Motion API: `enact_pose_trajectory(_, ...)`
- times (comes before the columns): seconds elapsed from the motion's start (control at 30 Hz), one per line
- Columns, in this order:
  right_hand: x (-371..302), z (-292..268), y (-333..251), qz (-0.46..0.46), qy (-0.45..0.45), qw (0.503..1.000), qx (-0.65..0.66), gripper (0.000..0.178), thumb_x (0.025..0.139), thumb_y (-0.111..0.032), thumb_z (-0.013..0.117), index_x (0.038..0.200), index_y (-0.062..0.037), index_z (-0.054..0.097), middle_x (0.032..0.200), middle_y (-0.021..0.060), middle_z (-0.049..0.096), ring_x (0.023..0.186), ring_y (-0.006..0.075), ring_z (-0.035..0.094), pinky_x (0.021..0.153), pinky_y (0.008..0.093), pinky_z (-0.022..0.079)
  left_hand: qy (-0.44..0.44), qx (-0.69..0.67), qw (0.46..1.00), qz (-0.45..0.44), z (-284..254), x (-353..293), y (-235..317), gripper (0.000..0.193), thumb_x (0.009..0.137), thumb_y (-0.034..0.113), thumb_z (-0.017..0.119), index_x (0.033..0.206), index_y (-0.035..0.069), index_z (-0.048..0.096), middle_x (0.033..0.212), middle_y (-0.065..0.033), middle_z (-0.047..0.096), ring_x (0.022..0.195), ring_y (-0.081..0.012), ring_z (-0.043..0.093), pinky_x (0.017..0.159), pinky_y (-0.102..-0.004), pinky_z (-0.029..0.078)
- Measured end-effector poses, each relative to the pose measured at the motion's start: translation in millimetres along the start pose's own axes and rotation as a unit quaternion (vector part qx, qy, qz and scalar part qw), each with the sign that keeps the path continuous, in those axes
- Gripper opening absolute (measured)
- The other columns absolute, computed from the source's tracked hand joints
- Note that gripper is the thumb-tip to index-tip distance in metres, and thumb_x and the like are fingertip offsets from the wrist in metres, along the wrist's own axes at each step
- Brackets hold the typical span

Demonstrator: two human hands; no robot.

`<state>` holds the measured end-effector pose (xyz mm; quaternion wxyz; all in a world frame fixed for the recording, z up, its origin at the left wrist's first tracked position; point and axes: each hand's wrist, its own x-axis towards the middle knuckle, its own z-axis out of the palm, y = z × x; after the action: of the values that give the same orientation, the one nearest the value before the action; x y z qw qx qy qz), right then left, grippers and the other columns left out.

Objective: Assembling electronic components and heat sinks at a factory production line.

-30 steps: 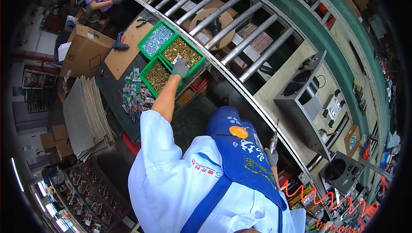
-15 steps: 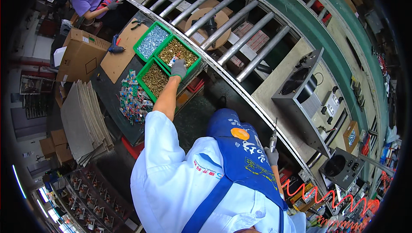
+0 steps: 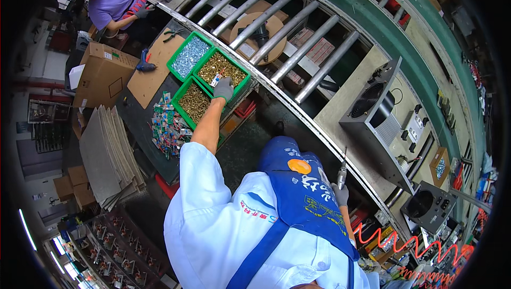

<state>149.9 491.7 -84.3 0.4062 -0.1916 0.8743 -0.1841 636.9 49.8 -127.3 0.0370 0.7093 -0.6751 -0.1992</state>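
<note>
Grey glove fabric covers the left hand (image 3: pixel 223 90), which is over the near corner of a green bin (image 3: pixel 241 86) of brass-coloured screws (image 3: pixel 212 66), its fingers closed on a small white piece (image 3: pixel 215 80). The bin stands at the bench (image 3: pixel 134 117) edge beside the roller conveyor (image 3: pixel 285 33). Small packets (image 3: pixel 166 128) heap toward the bench's near end. Gripping a silver power screwdriver (image 3: pixel 341 176), the right hand (image 3: pixel 342 195) is beside the conveyor's long edge.

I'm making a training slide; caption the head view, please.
Gloved left hand with a small white item over a green bin of golden fasteners; right hand holding a slim tool.
</note>
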Motion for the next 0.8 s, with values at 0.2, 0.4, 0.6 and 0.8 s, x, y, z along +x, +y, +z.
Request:
enact_pose_trajectory(0.2, -1, 2, -1, 0.005, 0.007, 1.000, 0.005, 0.039, 0.071, -0.032, 0.074, 0.088, 0.0011, 0.062, 0.078, 0.0102, 0.063, 0.069, 0.0181, 0.058, 0.067, 0.0349, 0.047, -0.014, 0.036, 0.999, 0.001, -1, 4, 2, 0.019, 0.084, 0.019, 0.062, 0.100, 0.010, 0.066, 0.103, -0.0191, 0.065, 0.098, -0.0372, 0.062, 0.086, -0.0453, 0.048)
enact_pose_trajectory(0.4, 0, 2, 2, 0.001, 0.011, 1.000, -0.015, 0.041, 0.071, -0.033, 0.074, 0.089, 0.0015, 0.062, 0.079, 0.0115, 0.065, 0.071, 0.0194, 0.060, 0.068, 0.0359, 0.047, 0.016, 0.046, 0.998, -0.050, 4, 10, 3, 0.022, 0.084, 0.023, 0.061, 0.100, 0.010, 0.068, 0.102, -0.0188, 0.065, 0.098, -0.0378, 0.062, 0.086, -0.0456, 0.049)
enact_pose_trajectory(0.6, -5, 1, -4, 0.002, 0.020, 1.000, 0.004, 0.038, 0.072, -0.032, 0.074, 0.087, 0.0013, 0.063, 0.074, 0.0098, 0.064, 0.066, 0.0165, 0.058, 0.064, 0.0334, 0.047, 0.002, -0.604, 0.775, -0.186, -8, 5, -16, 0.012, 0.095, 0.015, 0.053, 0.094, 0.005, 0.059, 0.080, -0.0058, 0.061, 0.075, -0.0186, 0.060, 0.064, -0.0344, 0.049)
enact_pose_trajectory(0.8, -22, -10, -26, -0.051, 0.013, 0.999, 0.008, 0.037, 0.073, -0.030, 0.074, 0.086, 0.0023, 0.062, 0.072, 0.0092, 0.062, 0.065, 0.0162, 0.056, 0.062, 0.0345, 0.046, -0.151, -0.891, 0.414, -0.112, -19, -56, 14, 0.011, 0.095, 0.016, 0.053, 0.099, 0.007, 0.059, 0.089, -0.0095, 0.062, 0.082, -0.0182, 0.060, 0.066, -0.0290, 0.051)
